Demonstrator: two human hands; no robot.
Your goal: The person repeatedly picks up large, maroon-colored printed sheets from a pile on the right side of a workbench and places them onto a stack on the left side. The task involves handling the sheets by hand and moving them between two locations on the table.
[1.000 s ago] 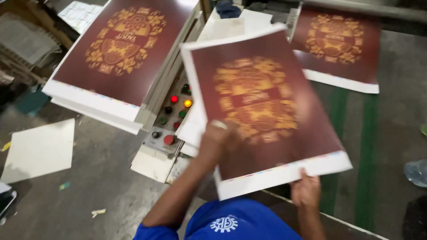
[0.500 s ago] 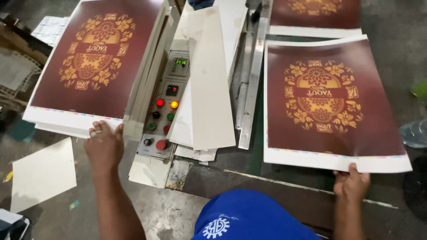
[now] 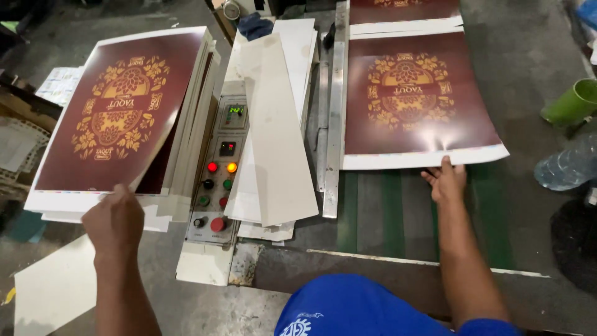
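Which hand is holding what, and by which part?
Left hand lifts the top printed sheet of the left stack by its near white edge. Right hand has fingertips on the near white edge of the sheet on the belt; no clear grip.

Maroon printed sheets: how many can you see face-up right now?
3. One tops the stack that the left hand lifts; one lies on the machine bed at the right hand; one beyond it, cut off. More lie hidden in the stack.
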